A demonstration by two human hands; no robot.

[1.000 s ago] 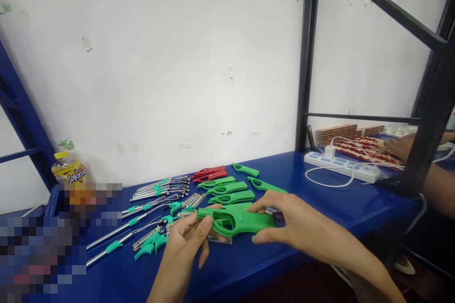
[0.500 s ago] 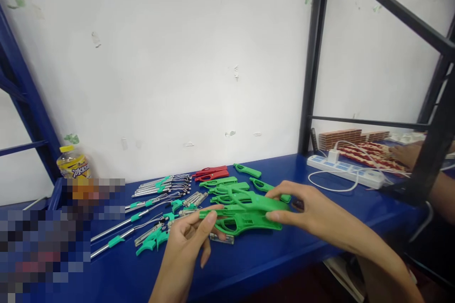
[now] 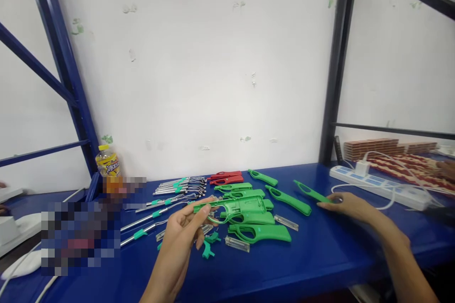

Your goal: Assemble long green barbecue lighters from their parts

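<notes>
My left hand [image 3: 186, 229] pinches the narrow front end of a green lighter casing half [image 3: 249, 206], its hollow inside facing up. Under and in front of it lie several more green casing pieces [image 3: 272, 233]. Off to the right, my right hand [image 3: 350, 208] has its fingers on the wide end of another green casing half [image 3: 310, 192], low over the blue table. Clear fuel tanks [image 3: 237, 244] and small teal triggers [image 3: 208, 249] lie close to my left hand. To its left are metal lighter tubes with teal clips and wires [image 3: 156, 214].
Red casing pieces [image 3: 227, 181] lie near the wall. On the right, a white power strip [image 3: 380, 187] with cables stands before a black frame post [image 3: 336, 80]. A drink bottle [image 3: 108, 165] stands at the left by a blue post. Another person's hand [image 3: 446, 169] shows at far right.
The two green casing halves held close together are now apart. My right hand has moved right with one, while my left keeps the other. The view has turned left.
</notes>
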